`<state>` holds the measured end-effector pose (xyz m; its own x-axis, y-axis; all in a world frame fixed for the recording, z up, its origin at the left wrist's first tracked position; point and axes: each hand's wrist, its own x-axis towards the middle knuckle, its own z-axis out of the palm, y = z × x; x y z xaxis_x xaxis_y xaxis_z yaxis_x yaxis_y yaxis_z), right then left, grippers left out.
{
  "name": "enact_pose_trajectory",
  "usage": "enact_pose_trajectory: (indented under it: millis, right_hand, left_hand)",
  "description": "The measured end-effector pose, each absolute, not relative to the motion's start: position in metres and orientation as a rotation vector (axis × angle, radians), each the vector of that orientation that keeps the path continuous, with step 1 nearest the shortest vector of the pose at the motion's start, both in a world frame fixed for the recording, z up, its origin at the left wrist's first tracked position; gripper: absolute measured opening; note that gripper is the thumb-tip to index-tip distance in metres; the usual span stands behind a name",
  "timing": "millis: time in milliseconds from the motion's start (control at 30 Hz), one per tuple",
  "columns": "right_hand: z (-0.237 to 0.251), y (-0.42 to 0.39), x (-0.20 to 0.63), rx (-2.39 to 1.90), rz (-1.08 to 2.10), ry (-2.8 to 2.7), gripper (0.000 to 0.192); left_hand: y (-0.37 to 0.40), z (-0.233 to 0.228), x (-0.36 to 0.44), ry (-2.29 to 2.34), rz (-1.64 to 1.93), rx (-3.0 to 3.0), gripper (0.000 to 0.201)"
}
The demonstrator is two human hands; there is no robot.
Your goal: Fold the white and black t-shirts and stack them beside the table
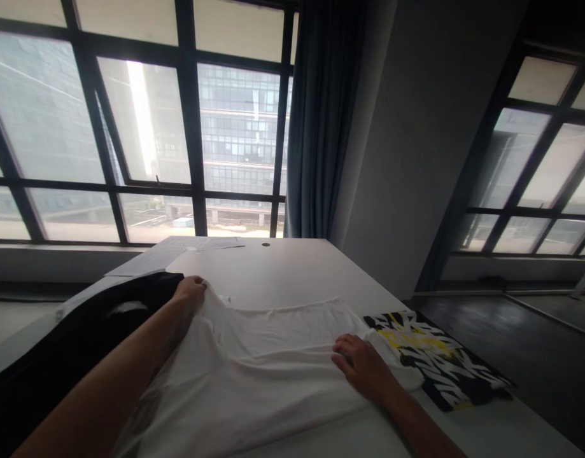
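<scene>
A white garment (273, 375), which looks like a T-shirt, lies spread over the near part of the table, with loose folds across its middle. My left hand (191, 289) pinches its far left corner, pulling the cloth up a little there. On the right side, my right hand (356, 362) rests on the fabric with its fingers bent; whether they grip a fold cannot be made out. Part of the garment's left edge is hidden behind my left forearm.
Black cloth (96, 312) lies along the table's left side. A folded black, white and yellow patterned cloth (435, 356) sits at the right edge. Papers (177, 248) lie at the far left of the white table (282, 270). Windows and a blue curtain (316, 127) stand behind.
</scene>
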<state>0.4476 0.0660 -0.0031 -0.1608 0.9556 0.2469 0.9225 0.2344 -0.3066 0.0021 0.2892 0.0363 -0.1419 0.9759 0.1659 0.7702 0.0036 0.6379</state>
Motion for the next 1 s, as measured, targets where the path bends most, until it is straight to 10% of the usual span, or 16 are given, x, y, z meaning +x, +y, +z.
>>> enact_pose_trajectory:
  millis: [300,600,1000]
  right_hand:
    - [-0.005,0.062,0.447,-1.779,0.085,-2.168,0.034]
    - [-0.016,0.074,0.483,-1.88,-0.121,-2.063,0.04]
    - [0.009,0.064,0.511,-1.676,0.172,-1.909,0.035]
  left_hand:
    - [0.228,0.048,-0.007,1.737,1.043,2.122,0.063]
    - [0.112,0.0,-0.062,1.939,0.516,1.963,0.06]
    - [0.074,0.032,-0.08,1.324,0.862,1.676,0.048]
